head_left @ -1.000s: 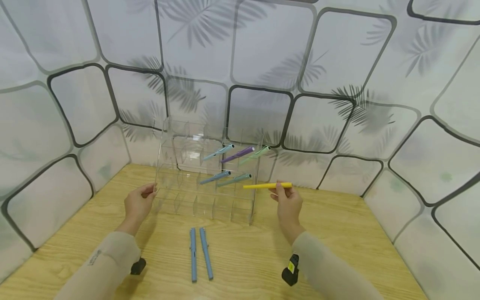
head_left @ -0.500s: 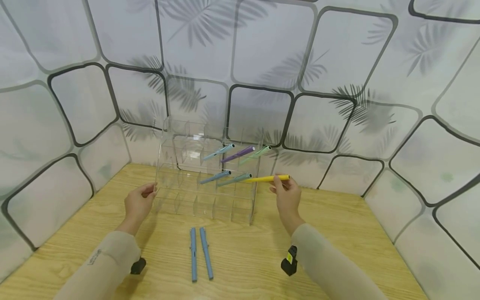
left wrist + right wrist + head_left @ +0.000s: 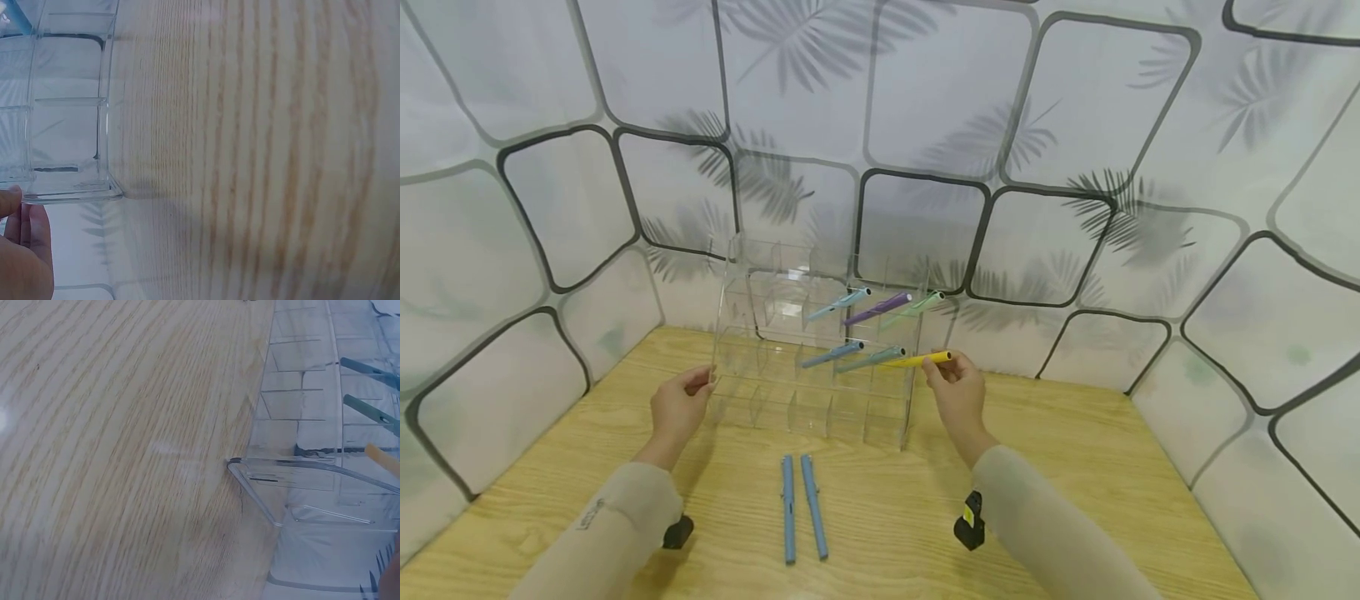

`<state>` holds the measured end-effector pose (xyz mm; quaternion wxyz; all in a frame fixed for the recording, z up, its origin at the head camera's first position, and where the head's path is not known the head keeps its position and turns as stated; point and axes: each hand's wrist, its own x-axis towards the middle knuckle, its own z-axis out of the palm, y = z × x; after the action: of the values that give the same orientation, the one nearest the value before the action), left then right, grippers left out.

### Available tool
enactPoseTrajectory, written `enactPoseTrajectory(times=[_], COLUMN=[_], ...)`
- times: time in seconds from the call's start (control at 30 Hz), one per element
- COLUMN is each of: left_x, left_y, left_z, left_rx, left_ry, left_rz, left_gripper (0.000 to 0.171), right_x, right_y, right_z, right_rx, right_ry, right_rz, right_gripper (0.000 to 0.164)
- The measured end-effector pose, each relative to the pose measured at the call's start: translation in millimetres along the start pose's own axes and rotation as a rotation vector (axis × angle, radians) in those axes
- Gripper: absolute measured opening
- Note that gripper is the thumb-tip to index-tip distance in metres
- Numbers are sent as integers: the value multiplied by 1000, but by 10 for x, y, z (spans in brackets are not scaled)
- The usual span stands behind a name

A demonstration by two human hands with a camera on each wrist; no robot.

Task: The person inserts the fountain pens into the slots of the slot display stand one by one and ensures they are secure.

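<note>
A clear tiered pen rack [image 3: 808,414] stands on the wooden table. My left hand [image 3: 679,407] pinches its left side edge between thumb and fingers, as the left wrist view also shows. With my right hand [image 3: 961,398] I hold a yellow pen [image 3: 917,361] near its outer end. The pen's other end lies over the right-hand compartment of the middle tier, beside a grey-green pen [image 3: 872,359] and a blue pen [image 3: 833,355]. On the tier above lean a light blue pen [image 3: 841,303], a purple pen [image 3: 877,309] and a light green pen [image 3: 916,309].
Two blue pens [image 3: 788,508] lie side by side on the table [image 3: 880,517] in front of the rack. Behind it hangs a patterned curtain [image 3: 925,108], which also closes in both sides. The rack's lowest tier [image 3: 771,408] has transparent dividers.
My right hand has moved up slightly and to the left, bringing the yellow pen from in front of the rack's right side into the middle tier. My left hand stays at the rack's edge.
</note>
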<state>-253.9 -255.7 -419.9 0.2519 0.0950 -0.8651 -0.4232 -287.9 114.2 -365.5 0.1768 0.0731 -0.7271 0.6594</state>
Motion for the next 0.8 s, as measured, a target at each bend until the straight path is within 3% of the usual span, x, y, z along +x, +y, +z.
enactPoseTrajectory(times=[0.2, 0.57, 0.8], left_x=[-15, -24, -31], left_y=[14, 18, 29], left_z=[8, 7, 8], left_rx=[-11, -13, -11], left_ry=[4, 15, 25], left_rz=[1, 1, 15], left_gripper=[26, 25, 25], right_x=[45, 57, 87], right_y=[164, 118, 120], right_z=[29, 64, 68], right_rx=[-72, -222, -260], right_ry=[-3, -9, -17], right_rz=[-41, -35, -30], right_gripper=[20, 20, 21])
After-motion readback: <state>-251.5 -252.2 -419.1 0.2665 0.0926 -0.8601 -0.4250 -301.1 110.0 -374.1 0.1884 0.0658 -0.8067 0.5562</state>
